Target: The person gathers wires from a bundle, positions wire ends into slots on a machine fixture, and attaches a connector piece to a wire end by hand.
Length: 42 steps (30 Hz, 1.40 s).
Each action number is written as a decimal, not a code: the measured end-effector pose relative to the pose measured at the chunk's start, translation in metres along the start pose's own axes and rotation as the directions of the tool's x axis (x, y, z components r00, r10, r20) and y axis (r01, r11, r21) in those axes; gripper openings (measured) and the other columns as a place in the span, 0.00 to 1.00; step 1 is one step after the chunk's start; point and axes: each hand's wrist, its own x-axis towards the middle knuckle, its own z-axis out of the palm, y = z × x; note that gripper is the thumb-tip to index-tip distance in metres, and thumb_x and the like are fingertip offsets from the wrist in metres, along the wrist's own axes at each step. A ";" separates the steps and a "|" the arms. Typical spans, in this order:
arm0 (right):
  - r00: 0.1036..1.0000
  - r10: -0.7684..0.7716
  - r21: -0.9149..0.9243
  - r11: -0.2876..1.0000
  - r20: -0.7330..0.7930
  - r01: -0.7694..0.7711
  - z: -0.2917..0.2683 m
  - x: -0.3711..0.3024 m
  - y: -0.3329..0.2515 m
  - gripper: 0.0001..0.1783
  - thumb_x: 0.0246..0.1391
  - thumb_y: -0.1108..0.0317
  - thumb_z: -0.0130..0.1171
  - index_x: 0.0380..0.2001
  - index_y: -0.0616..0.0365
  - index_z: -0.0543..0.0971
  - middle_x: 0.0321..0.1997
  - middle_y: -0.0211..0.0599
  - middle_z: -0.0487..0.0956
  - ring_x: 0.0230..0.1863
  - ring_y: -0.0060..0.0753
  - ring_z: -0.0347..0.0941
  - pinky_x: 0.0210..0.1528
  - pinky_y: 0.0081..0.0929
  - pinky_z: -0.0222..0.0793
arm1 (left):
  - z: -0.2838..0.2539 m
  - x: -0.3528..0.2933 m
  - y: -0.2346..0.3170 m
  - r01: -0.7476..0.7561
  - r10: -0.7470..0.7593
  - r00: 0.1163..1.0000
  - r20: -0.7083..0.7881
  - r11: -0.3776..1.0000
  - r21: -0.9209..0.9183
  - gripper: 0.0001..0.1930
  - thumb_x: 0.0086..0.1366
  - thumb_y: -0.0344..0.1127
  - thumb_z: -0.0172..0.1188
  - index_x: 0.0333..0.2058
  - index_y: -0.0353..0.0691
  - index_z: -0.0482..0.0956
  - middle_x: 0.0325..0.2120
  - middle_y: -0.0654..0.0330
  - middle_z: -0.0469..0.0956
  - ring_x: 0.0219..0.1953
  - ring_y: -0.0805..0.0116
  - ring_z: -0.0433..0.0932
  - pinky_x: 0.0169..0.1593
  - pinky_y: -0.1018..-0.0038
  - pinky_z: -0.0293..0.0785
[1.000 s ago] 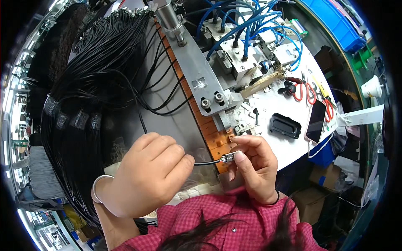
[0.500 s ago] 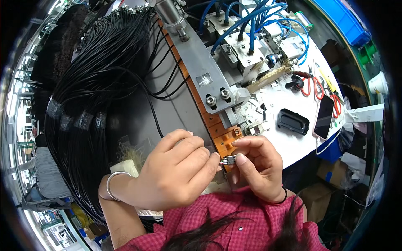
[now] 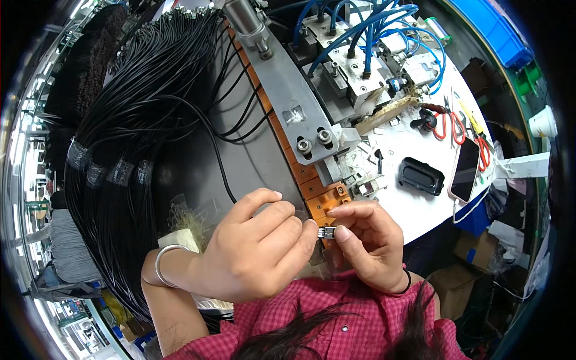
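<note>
Between my two hands is a small metal USB plug (image 3: pixel 327 232) with pins at its left end. My right hand (image 3: pixel 375 249) pinches its right end between thumb and fingers. My left hand (image 3: pixel 258 249) is closed, its fingertips pressed at the plug's pin end. A black cable (image 3: pixel 221 165) runs down behind my left hand, and that hand appears to grip its end; the grip itself is hidden by the fingers. Just beyond the plug lies an orange fixture block (image 3: pixel 324 198) at the near end of a long orange rail (image 3: pixel 282 135).
A thick bundle of black cables (image 3: pixel 144 90) fills the left. A metal press arm (image 3: pixel 282 96) and blue air hoses (image 3: pixel 360 30) stand ahead. On the white tabletop at right lie a black tray (image 3: pixel 421 176), a phone (image 3: pixel 465 169) and red-handled scissors (image 3: pixel 457 127).
My left fingertips have shifted slightly right, up against the plug's pin end. The coloured wire ends seen there earlier are now mostly hidden. My right hand stays nearly in place.
</note>
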 end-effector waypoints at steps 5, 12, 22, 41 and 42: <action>1.000 -0.020 -0.003 1.000 0.010 0.020 0.000 0.000 0.002 0.11 0.55 0.79 0.47 0.43 0.69 0.67 0.30 0.36 0.72 0.19 0.15 0.67 0.21 0.11 0.63 | -0.001 0.000 -0.002 -0.019 0.019 1.000 0.006 1.000 -0.009 0.08 0.45 0.30 0.62 0.27 0.35 0.78 0.20 0.62 0.72 0.27 0.69 0.73 0.37 0.69 0.70; 0.999 0.009 0.026 1.000 -0.037 -0.008 0.002 -0.001 0.002 0.13 0.54 0.79 0.50 0.45 0.67 0.70 0.30 0.28 0.71 0.28 0.11 0.66 0.29 0.08 0.61 | -0.002 0.000 -0.002 -0.015 0.015 1.000 -0.001 0.999 -0.046 0.08 0.45 0.29 0.60 0.27 0.34 0.78 0.20 0.60 0.72 0.27 0.67 0.73 0.36 0.69 0.70; 1.000 0.015 0.043 0.999 -0.027 -0.014 0.002 -0.002 0.000 0.13 0.54 0.80 0.51 0.45 0.67 0.70 0.33 0.31 0.73 0.31 0.13 0.69 0.32 0.10 0.64 | 0.002 -0.003 -0.003 0.032 -0.034 0.999 -0.010 0.989 -0.142 0.09 0.44 0.27 0.61 0.27 0.33 0.77 0.21 0.58 0.72 0.27 0.64 0.73 0.34 0.68 0.69; 0.985 -0.162 -0.001 0.987 -0.066 0.162 0.004 -0.007 0.007 0.15 0.51 0.84 0.50 0.44 0.69 0.67 0.33 0.37 0.73 0.31 0.17 0.71 0.30 0.12 0.67 | 0.003 0.002 -0.008 0.339 -0.267 0.940 0.211 0.785 -0.519 0.06 0.49 0.24 0.61 0.28 0.35 0.75 0.21 0.57 0.72 0.26 0.61 0.71 0.31 0.70 0.64; 0.980 -0.177 -0.032 0.984 -0.094 0.175 0.004 -0.006 0.008 0.15 0.51 0.84 0.50 0.44 0.69 0.67 0.33 0.37 0.73 0.30 0.16 0.71 0.29 0.12 0.66 | 0.003 0.001 -0.008 0.314 -0.252 0.949 0.190 0.813 -0.490 0.06 0.49 0.25 0.61 0.28 0.35 0.75 0.21 0.58 0.72 0.26 0.61 0.71 0.31 0.70 0.64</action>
